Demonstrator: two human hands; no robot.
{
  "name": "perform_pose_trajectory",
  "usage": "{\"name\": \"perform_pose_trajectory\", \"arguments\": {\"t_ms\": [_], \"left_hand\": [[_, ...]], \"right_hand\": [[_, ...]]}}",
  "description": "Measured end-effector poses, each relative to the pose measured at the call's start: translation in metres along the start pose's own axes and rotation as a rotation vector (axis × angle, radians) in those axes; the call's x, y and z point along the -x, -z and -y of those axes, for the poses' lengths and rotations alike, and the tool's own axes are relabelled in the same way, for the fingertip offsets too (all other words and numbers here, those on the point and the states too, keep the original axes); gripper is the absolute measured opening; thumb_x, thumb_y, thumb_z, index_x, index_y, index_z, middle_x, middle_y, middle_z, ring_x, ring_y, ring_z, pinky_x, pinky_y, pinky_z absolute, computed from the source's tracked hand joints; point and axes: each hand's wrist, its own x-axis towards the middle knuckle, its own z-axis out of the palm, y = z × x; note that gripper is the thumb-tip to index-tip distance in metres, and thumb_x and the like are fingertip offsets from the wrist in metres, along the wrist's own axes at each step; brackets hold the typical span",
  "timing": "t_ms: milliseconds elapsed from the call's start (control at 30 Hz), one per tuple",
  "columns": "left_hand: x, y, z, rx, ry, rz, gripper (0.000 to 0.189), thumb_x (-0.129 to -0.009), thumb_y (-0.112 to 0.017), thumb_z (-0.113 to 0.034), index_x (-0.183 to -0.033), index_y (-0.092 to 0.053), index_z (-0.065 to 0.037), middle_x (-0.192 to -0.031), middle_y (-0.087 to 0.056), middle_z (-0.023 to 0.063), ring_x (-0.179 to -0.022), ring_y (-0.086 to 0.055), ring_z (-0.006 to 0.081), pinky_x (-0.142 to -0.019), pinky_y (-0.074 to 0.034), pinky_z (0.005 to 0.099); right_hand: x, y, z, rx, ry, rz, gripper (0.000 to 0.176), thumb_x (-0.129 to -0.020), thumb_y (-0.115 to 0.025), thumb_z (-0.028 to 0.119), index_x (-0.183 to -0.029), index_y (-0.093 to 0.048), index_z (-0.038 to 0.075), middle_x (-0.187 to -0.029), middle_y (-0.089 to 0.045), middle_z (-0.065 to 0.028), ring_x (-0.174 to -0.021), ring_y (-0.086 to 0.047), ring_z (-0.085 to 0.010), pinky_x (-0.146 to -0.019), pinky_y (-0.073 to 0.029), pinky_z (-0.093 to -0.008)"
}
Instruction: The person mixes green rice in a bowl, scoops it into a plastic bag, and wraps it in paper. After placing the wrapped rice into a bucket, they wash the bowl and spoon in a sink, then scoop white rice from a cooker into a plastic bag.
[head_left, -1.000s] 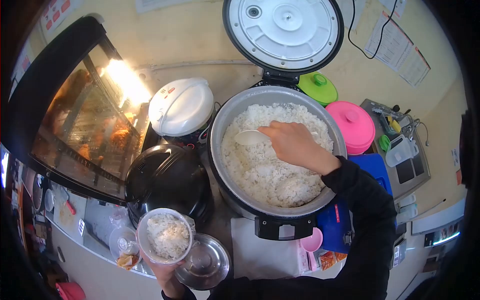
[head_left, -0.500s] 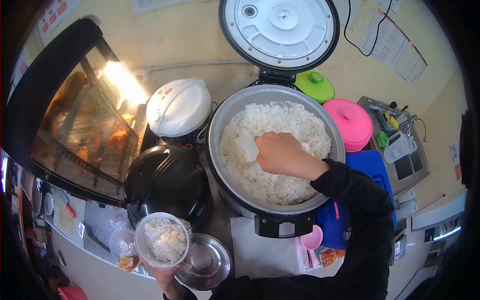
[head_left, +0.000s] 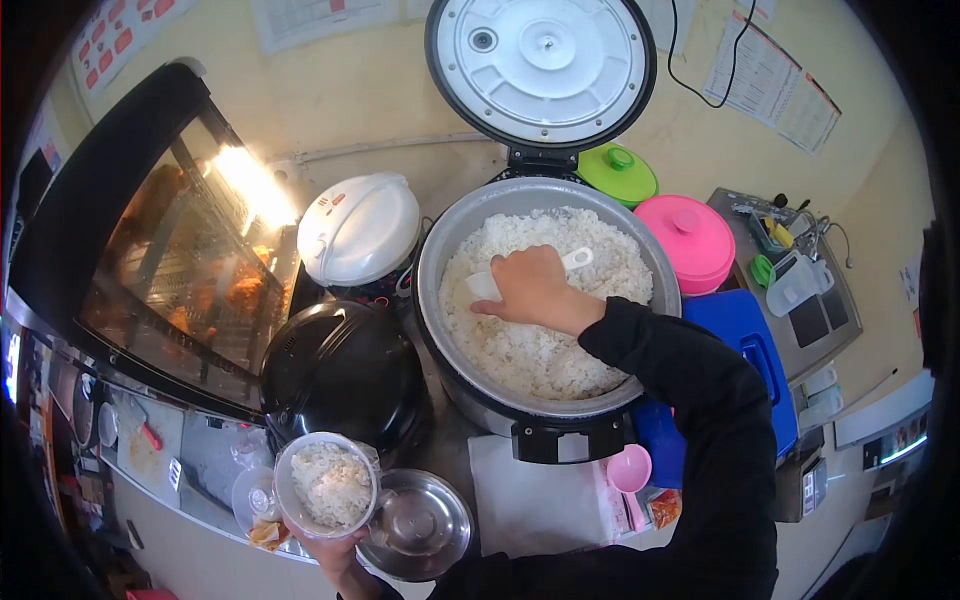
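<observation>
My right hand is closed around a white rice paddle, whose handle end sticks out past my fingers. Its blade, partly covered by my hand, is against the white cooked rice in the large open rice cooker. At the lower left, my left hand grips a round bowl from beneath. That bowl holds a mound of rice, and a clear plastic bag edge shows at its rim.
The cooker's lid stands raised behind. A black cooker, white cooker and lit food warmer are to the left. A metal lid lies beside the bowl. Pink and blue containers stand right; a pink scoop lies in front.
My right hand has shifted a little left over the rice and turned, so the paddle's handle shows more. The bowl stays in my left hand. The whole view has shifted slightly.
</observation>
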Motion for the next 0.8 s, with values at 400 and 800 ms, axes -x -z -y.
{"name": "perform_pose_trajectory", "arguments": {"t_ms": [400,800], "left_hand": [[0.006,0.044,0.038,-0.207,-0.032,-0.171,0.115,-0.065,-0.086,-0.051,-0.145,-0.025,0.003,-0.136,-0.046,0.0175,-0.122,-0.049,0.0263,-0.103,-0.04,0.0395],[-0.007,-0.016,0.029,-0.265,-0.024,-0.022,0.116,-0.062,-0.088,-0.048,-0.145,-0.026,0.003,-0.136,-0.046,0.0171,-0.121,-0.05,0.0266,-0.102,-0.042,0.0397]], "right_hand": [[0.15,0.097,-0.061,-0.142,-0.307,-0.234,0.064,-0.074,-0.062,0.073,-0.078,-0.067,0.009,-0.068,-0.065,-0.0124,-0.066,-0.065,-0.0325,-0.059,-0.049,-0.0419],[0.545,0.014,-0.032,-0.058,-1.62,-0.212,0.063,-0.082,-0.06,0.066,-0.076,-0.063,0.003,-0.068,-0.063,-0.0174,-0.069,-0.063,-0.0378,-0.061,-0.046,-0.0449]]}}
